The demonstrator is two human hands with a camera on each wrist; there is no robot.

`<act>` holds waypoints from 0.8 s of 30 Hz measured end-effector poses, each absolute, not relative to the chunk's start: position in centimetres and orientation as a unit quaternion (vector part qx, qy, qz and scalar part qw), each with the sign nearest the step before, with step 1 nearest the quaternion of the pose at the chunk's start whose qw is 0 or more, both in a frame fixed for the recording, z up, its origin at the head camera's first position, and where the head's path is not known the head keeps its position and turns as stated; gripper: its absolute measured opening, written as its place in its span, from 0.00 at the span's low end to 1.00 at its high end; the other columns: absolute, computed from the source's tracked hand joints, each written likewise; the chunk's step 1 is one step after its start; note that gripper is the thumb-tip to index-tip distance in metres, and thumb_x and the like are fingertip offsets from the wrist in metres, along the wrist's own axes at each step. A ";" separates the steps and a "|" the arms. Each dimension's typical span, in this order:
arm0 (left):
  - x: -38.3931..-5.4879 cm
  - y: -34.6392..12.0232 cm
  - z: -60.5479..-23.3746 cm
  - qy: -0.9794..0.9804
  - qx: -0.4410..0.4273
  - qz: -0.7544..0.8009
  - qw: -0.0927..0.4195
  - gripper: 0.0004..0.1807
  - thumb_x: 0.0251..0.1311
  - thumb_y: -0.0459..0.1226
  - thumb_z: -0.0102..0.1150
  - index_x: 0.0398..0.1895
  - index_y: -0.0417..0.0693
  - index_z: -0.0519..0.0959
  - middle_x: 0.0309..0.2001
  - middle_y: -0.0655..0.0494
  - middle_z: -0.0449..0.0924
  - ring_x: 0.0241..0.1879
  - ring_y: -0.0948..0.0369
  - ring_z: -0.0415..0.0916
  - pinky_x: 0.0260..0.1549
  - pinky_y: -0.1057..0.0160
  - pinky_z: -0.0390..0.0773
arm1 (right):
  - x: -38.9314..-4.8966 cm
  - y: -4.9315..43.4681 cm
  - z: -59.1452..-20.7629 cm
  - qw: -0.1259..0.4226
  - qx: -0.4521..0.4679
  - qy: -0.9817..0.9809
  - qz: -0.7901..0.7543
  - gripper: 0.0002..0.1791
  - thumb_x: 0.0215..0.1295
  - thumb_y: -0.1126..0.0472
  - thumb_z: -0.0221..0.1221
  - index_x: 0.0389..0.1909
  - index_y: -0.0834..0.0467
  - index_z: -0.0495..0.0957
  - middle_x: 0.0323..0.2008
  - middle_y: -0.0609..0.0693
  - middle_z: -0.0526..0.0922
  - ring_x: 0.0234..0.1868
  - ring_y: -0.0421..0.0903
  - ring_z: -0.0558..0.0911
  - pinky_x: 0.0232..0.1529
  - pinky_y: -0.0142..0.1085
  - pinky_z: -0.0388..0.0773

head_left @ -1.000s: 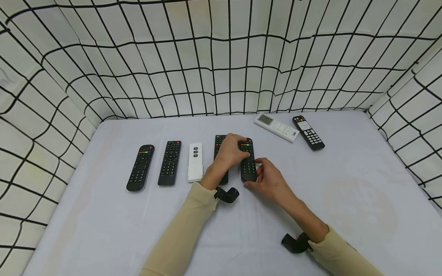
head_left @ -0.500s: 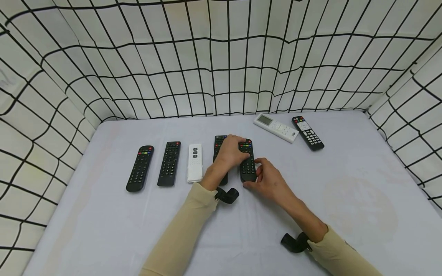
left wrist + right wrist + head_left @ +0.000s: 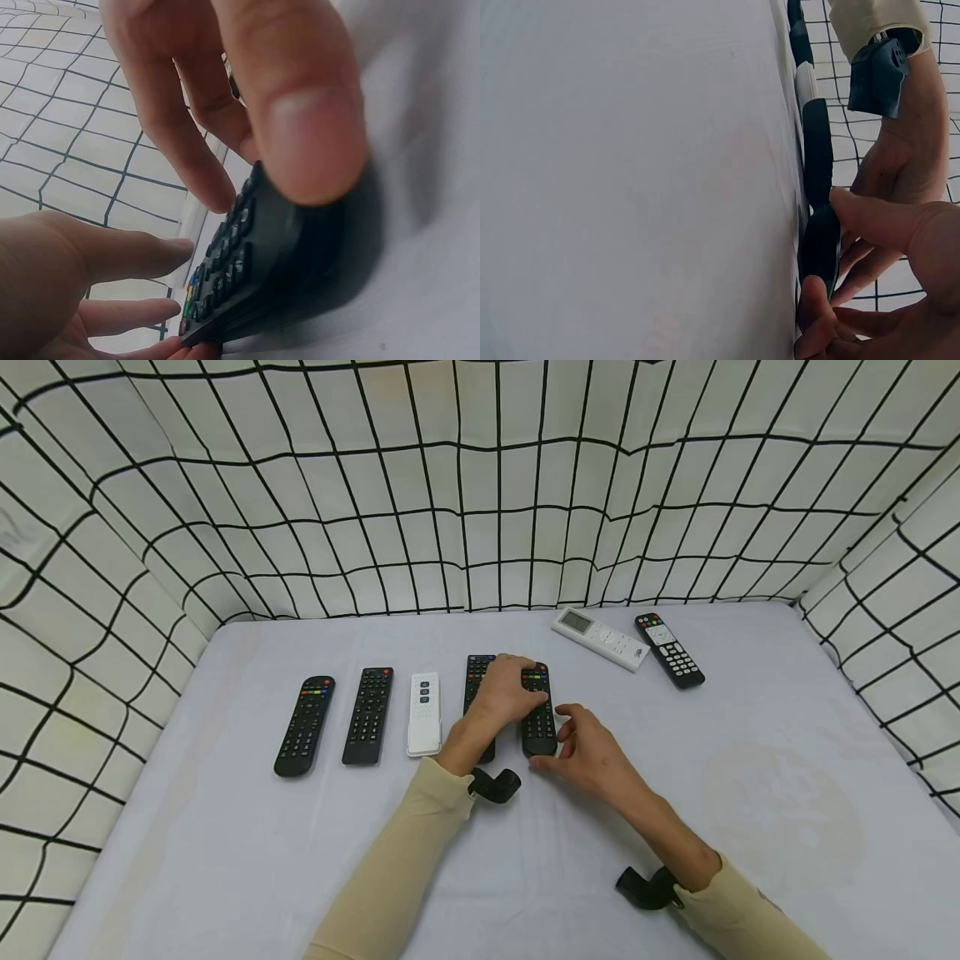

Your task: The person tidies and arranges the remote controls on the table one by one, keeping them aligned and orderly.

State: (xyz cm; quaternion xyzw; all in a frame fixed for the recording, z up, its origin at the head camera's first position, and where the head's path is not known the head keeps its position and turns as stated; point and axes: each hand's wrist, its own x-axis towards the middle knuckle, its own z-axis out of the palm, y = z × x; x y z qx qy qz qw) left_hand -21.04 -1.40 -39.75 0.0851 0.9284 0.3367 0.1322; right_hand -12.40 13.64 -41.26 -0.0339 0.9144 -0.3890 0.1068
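Observation:
A black remote control point(image 3: 538, 727) with coloured buttons near its top lies on the white cloth between both hands. My left hand point(image 3: 498, 693) holds its upper end, thumb over the button face and fingers bent round the far edge. My right hand point(image 3: 596, 760) is at its lower right corner, thumb at the bottom end and fingertips along the right side. In the left wrist view, the right thumb point(image 3: 311, 142) overlaps the remote's near end, with the left fingers by the coloured buttons. Another black remote point(image 3: 480, 670) lies just left, partly hidden under the left wrist.
Left of the hands lie a white remote point(image 3: 425, 718), a slim black remote point(image 3: 368, 714) and a rounded black one point(image 3: 305, 725). Back right, a white remote with a screen point(image 3: 600, 638) and a black-and-white remote point(image 3: 670, 650) lie slanted. Black netting point(image 3: 465, 510) surrounds the table point(image 3: 262, 877).
Both hands stay at the same remote. My left thumb has shifted slightly right over its face, and the right fingertips have eased slightly away from its right side.

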 end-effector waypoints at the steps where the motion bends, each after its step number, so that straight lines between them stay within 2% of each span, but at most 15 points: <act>1: -21.0 -1.4 -39.8 0.929 0.086 0.335 0.133 0.31 0.68 0.40 0.66 0.72 0.40 0.74 0.73 0.37 0.70 0.72 0.45 0.70 0.71 0.49 0.73 | -12.4 13.7 -41.2 0.104 -0.036 0.914 -0.390 0.45 0.58 0.56 0.76 0.71 0.69 0.65 0.46 0.59 0.81 0.38 0.46 0.78 0.41 0.37 0.75; 13: -21.1 -0.6 -39.3 0.932 0.081 0.335 0.109 0.30 0.72 0.43 0.61 0.72 0.39 0.72 0.75 0.36 0.66 0.74 0.43 0.66 0.74 0.47 0.70 | -12.6 16.1 -40.9 0.009 -0.056 0.916 -0.398 0.32 0.67 0.59 0.70 0.67 0.65 0.72 0.50 0.61 0.80 0.47 0.53 0.82 0.47 0.43 0.79; 18: -21.2 -0.2 -39.2 0.925 0.077 0.363 0.079 0.26 0.73 0.41 0.60 0.70 0.40 0.75 0.75 0.37 0.66 0.76 0.43 0.63 0.74 0.46 0.69 | -13.2 17.8 -40.9 -0.017 -0.042 0.920 -0.390 0.27 0.70 0.61 0.66 0.66 0.65 0.73 0.51 0.62 0.80 0.49 0.55 0.81 0.48 0.44 0.79; 24: -21.3 0.4 -39.2 0.912 0.078 0.400 0.037 0.22 0.74 0.39 0.59 0.67 0.41 0.78 0.73 0.40 0.68 0.75 0.45 0.66 0.73 0.47 0.71 | -13.7 19.6 -40.9 -0.033 -0.038 0.920 -0.389 0.25 0.72 0.63 0.64 0.66 0.66 0.73 0.52 0.64 0.79 0.53 0.58 0.81 0.51 0.48 0.80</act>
